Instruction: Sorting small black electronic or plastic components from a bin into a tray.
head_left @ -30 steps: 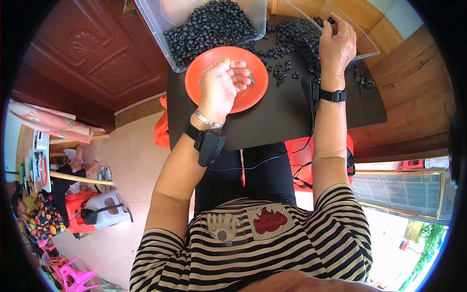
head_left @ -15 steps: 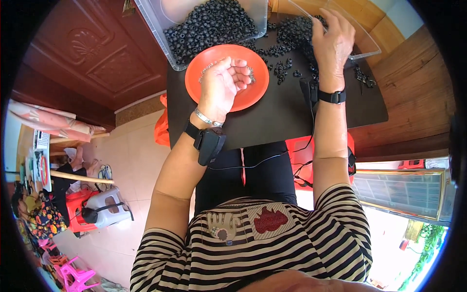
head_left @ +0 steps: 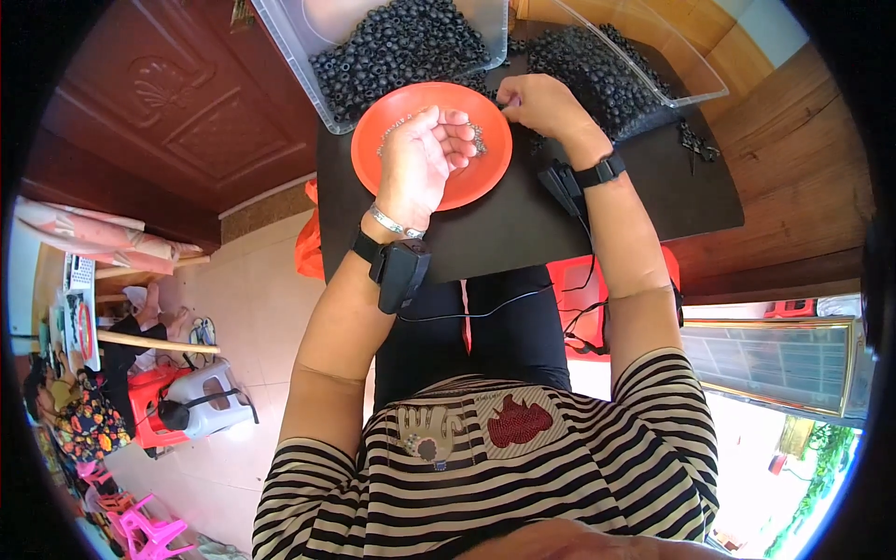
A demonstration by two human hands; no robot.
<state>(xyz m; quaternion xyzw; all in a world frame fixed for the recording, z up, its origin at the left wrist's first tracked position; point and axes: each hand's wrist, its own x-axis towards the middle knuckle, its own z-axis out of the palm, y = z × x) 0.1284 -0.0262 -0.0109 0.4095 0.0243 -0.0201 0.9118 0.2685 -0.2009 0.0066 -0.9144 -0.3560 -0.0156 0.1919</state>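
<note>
My left hand, palm up, hangs over an orange-red plate that holds small silvery metal pieces. Its fingers curl toward the thumb, and whatever they hold is hidden. Just beyond the plate's right rim is my right hand, with thumb and forefinger pinched together. What lies in that pinch is too small to make out. Behind the plate, a clear plastic bin holds many small black ring-shaped parts. More black parts fill a clear container at the right.
The dark table has a wooden wall on its right. A few black pieces lie near that side. Cables run from the wrist devices past my lap. A red stool stands below; another person sits far left.
My right hand has come left and nearer from the black parts to beside the plate, its fingers now pinched. The clear container and black parts at right appear shifted. My left hand stays over the plate.
</note>
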